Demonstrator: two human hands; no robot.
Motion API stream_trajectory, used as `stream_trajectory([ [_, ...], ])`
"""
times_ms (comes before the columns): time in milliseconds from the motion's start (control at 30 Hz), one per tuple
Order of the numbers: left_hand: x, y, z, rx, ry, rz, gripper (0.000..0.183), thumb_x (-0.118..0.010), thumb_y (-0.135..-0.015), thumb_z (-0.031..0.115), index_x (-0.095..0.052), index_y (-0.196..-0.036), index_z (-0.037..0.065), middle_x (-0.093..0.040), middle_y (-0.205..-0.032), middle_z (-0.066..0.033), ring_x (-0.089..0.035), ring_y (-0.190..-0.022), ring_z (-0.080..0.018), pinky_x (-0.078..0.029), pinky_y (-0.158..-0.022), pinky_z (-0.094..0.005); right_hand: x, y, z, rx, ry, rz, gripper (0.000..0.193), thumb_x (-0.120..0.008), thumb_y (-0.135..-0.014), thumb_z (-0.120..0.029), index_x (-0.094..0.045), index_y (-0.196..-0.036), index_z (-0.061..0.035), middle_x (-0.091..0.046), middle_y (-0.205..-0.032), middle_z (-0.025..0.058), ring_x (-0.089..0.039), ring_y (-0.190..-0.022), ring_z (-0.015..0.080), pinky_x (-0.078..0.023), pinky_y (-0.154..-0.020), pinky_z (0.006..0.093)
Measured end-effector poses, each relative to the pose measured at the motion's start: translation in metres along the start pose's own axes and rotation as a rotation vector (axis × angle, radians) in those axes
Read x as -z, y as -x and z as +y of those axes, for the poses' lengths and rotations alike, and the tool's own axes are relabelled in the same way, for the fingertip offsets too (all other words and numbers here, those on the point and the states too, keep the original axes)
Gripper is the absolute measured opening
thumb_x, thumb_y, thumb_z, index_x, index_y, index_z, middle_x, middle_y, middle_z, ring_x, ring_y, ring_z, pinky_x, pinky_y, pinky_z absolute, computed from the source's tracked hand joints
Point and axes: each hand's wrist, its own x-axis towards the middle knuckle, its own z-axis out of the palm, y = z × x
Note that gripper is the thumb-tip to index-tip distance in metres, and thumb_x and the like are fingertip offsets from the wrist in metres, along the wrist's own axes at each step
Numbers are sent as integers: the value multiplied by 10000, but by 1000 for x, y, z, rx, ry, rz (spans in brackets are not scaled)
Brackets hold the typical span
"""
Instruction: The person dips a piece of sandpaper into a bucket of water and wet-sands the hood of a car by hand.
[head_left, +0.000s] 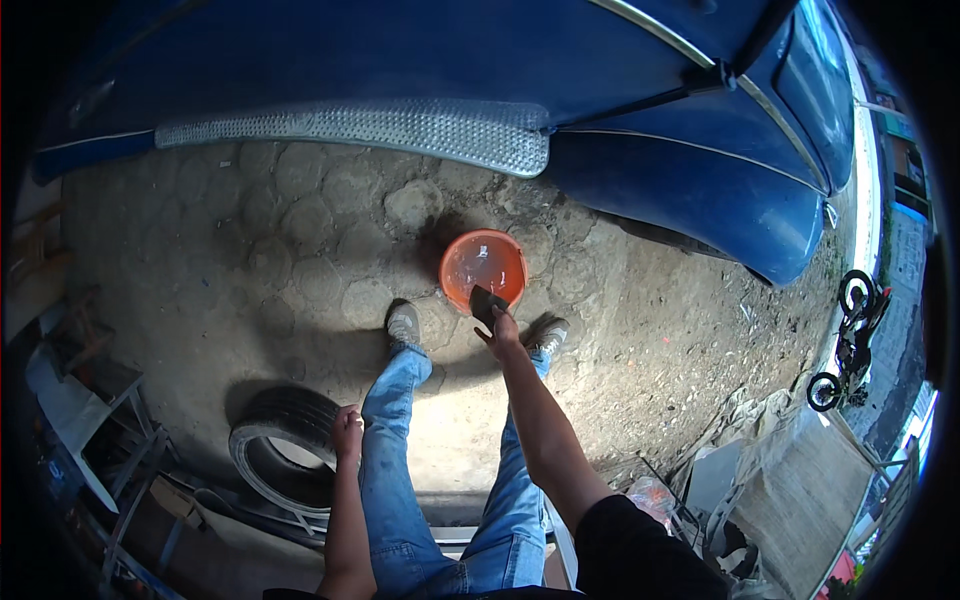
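Observation:
My right hand (pixel 499 334) pinches a dark grey flat sheet (pixel 487 304), which looks like sandpaper, at the near rim of an orange bucket (pixel 449 276). Clear liquid with bright reflections shows inside the bucket, which stands on the ground just beyond my feet. Part of the sheet overlaps the bucket's opening; whether it touches the liquid I cannot tell. Beside my left thigh hangs my left hand (pixel 347 432), fingers curled in. Anything inside those fingers is hidden.
A blue vehicle (pixel 330 60) with a silver textured running board (pixel 350 126) spans the far side. Near my left leg lies a black tire (pixel 240 447). Metal frames (pixel 130 400) stand at left, a grey sheet (pixel 800 480) at right. Farther right is a motorcycle (pixel 855 345).

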Motion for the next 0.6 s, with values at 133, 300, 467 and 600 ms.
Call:
stream_trajectory([
  [133,-56,21,70,-50,28,-36,219,-538,-945,139,-673,-1096,54,-680,-873,-70,-630,-718,-142,-512,-680,-279,40,74,-36,-10,-127,46,315,-628,-936,-167,-562,-1243,-143,-619,-1206,49,-601,-1117,219,-567,-871,474],
  [300,-103,84,139,-111,-122,-63,169,-566,-961,146,-692,-1038,65,-678,-822,-61,-636,-664,-137,-521,-652,-279,100,146,-89,7,-366,44,333,-690,-895,-108,-574,-1207,-91,-624,-1160,81,-611,-1081,231,-626,-784,405],
  [467,-160,152,207,-234,-236,-123,156,-592,-946,156,-708,-1006,71,-692,-797,-61,-646,-664,-134,-524,-631,-285,222,177,-181,79,-610,40,316,-720,-862,-127,-575,-1142,-117,-615,-1083,98,-611,-960,243,-629,-711,388],
  [600,-200,161,253,-373,-437,-153,144,-613,-922,160,-730,-959,84,-709,-803,-65,-653,-656,-142,-523,-609,-292,358,208,-257,259,-821,23,275,-691,-866,-179,-579,-1113,-132,-621,-1048,78,-586,-961,233,-540,-754,393],
])
